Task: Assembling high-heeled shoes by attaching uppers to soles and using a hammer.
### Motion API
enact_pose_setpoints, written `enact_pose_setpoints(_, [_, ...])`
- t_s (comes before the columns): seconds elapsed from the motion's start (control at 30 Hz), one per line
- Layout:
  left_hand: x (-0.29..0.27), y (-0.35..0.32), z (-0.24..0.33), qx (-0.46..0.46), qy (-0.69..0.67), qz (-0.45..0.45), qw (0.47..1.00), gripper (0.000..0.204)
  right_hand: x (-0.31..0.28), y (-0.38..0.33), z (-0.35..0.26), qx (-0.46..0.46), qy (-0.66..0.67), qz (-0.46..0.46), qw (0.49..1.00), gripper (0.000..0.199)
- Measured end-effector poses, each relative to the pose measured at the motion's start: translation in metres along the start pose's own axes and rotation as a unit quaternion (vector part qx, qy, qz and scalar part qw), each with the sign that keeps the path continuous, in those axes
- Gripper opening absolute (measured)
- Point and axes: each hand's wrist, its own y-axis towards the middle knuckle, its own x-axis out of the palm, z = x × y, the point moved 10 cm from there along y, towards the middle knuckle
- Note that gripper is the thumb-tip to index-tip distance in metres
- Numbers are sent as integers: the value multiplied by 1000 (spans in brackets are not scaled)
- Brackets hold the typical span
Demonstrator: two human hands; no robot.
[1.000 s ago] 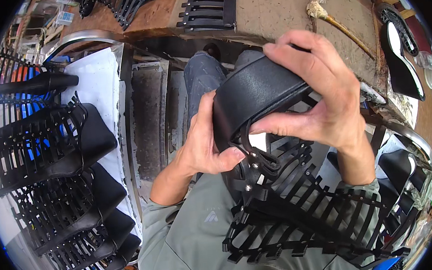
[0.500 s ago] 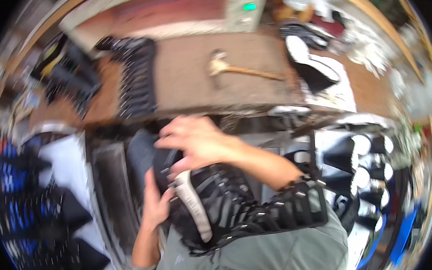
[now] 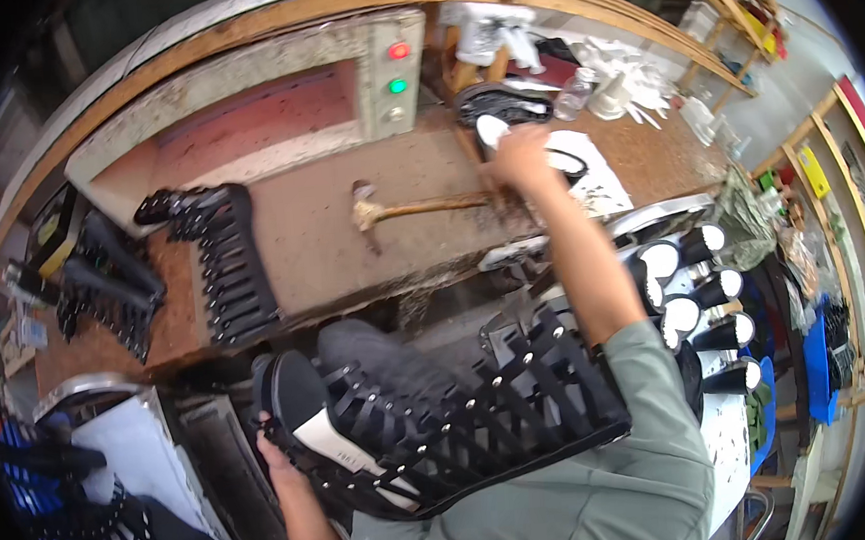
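A tall black strappy boot [image 3: 463, 418] with metal studs and a pale label strip lies tilted across my lap. My left hand [image 3: 281, 466] is closed around its toe end, the fingers partly hidden behind the sole. My right arm stretches over the bench, and my right hand [image 3: 522, 160] is closed over a black tapered heel piece with a white rounded end [image 3: 490, 129]. That piece rests by a white sheet [image 3: 602, 178], and my hand covers most of it. A dark grey rounded form [image 3: 358, 345] shows behind the boot.
A hammer [image 3: 418, 209] lies on the bench [image 3: 310, 238] before a box-like machine [image 3: 384, 73] with red and green buttons. Another strappy boot upper [image 3: 232, 264] lies left of it. Black heels with white ends [image 3: 723, 330] stand at right; black uppers [image 3: 79, 515] at left.
My right hand has left the boot and reached far right across the bench to the heel piece. The boot has turned, its sole edge now showing; my left hand still holds it. The view has swung right.
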Motion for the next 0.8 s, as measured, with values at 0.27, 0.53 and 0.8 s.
enact_pose_setpoints(0.27, [55,-57,66,168,69,-27,983,49,22,-11,54,-24,228,-238,944,68])
enact_pose_setpoints(0.53, [60,-93,132,241,49,80,966,29,-167,38,-159,-229,482,-57,844,62])
enact_pose_setpoints(0.8, [51,-107,158,332,16,92,939,52,-170,167,-355,-282,400,-212,846,56])
